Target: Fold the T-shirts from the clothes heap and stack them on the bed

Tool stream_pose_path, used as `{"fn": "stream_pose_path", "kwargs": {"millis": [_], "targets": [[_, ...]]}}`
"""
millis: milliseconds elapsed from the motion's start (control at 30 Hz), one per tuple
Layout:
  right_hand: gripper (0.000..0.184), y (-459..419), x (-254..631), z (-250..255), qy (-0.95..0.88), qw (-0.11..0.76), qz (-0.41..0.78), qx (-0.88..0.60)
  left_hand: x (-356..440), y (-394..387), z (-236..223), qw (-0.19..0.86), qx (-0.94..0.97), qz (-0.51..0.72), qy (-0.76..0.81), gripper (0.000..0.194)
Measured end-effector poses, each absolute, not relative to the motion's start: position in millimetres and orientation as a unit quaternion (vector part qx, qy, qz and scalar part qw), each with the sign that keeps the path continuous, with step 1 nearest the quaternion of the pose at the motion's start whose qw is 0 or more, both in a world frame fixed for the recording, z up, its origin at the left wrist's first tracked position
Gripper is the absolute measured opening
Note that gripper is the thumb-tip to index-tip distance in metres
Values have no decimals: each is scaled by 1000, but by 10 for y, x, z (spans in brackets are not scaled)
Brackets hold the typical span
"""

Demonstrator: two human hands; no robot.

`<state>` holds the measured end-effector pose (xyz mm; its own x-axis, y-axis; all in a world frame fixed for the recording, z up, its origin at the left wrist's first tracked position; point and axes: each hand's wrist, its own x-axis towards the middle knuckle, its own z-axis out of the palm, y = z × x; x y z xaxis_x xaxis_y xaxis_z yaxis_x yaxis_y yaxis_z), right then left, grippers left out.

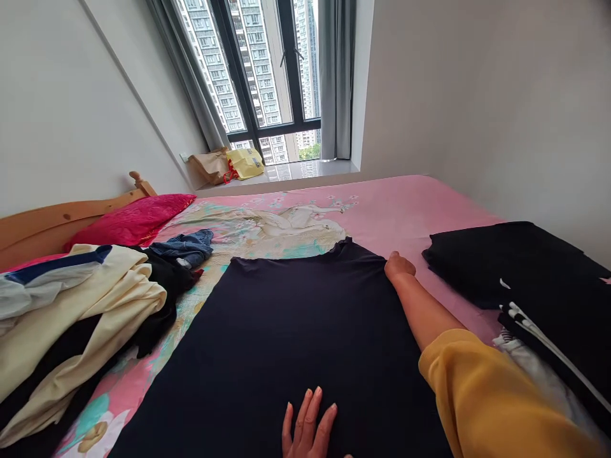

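A dark navy-black garment (305, 312) lies spread over the bed, its sides widening towards me. It looks like a shirt, though its exact kind is hard to make out. My right hand (400, 267), at the end of a mustard-yellow sleeve, is closed on the garment's far right corner. Down at the bottom edge of the view, my left hand (309, 426) rests flat on the cloth with its fingers stretched out. The far edge of the garment is slightly bunched and rises to a small peak near my right hand.
Left of the garment is a loose heap of cream clothes (114, 292), with blue denim (186, 247) behind it. Folded black clothes (501, 261) lie on the right. A red pillow (138, 219) leans by the wooden headboard (62, 219). Bags (245, 162) sit on the windowsill.
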<state>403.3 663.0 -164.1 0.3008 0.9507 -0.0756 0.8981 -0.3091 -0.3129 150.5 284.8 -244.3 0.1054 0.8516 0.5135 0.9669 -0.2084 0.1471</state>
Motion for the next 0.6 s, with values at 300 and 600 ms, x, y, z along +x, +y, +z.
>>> {"fn": "stream_pose_path", "kwargs": {"millis": [300, 600], "targets": [[58, 4885, 3265, -1836, -841, 144, 108, -510, 1504, 2812, -2062, 64, -776, -182, -601, 54], [60, 4264, 4314, -1712, -637, 73, 35, -767, 1585, 2800, -1966, 16, -759, -221, -612, 46]]}}
